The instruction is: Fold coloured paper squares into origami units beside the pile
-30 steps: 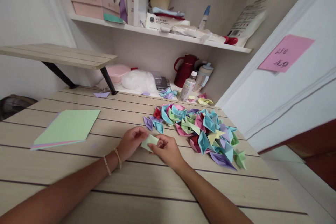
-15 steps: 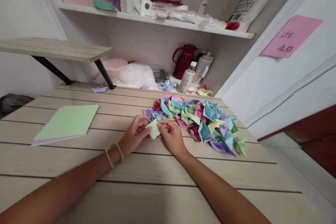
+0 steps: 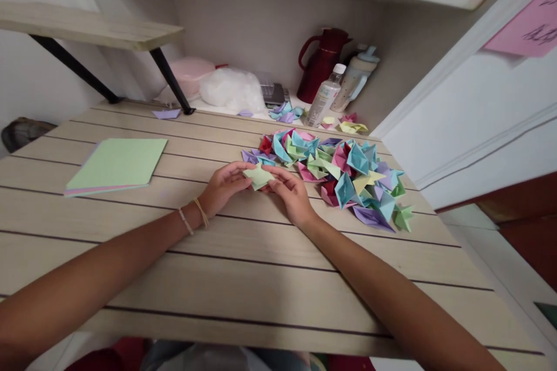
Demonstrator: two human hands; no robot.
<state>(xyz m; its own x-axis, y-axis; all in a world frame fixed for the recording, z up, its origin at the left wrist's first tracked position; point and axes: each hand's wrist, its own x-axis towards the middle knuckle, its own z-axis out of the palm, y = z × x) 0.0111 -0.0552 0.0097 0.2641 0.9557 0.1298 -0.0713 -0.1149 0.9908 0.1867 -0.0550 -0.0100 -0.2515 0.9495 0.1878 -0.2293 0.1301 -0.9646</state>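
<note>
A small folded piece of light green paper (image 3: 258,177) is held between both hands above the wooden table. My left hand (image 3: 224,187) pinches its left side with thumb and fingers. On the right side, my right hand (image 3: 290,191) grips it the same way. Just beyond and to the right of the hands lies a heap of folded paper boats (image 3: 348,171) in blue, pink, purple, green, red and yellow. A stack of square paper sheets (image 3: 117,163), green on top, rests on the left part of the table.
Behind the table (image 3: 243,232) stand a clear bottle (image 3: 323,95), a dark red jug (image 3: 322,64) and a pale tumbler (image 3: 354,81). A raised wooden shelf (image 3: 100,26) on black legs is at the back left, near a purple boat (image 3: 166,114).
The view has tilted down, showing more of the table's front edge. The green paper has changed from an upright diamond to a wider, pointed shape, still between both hands.
</note>
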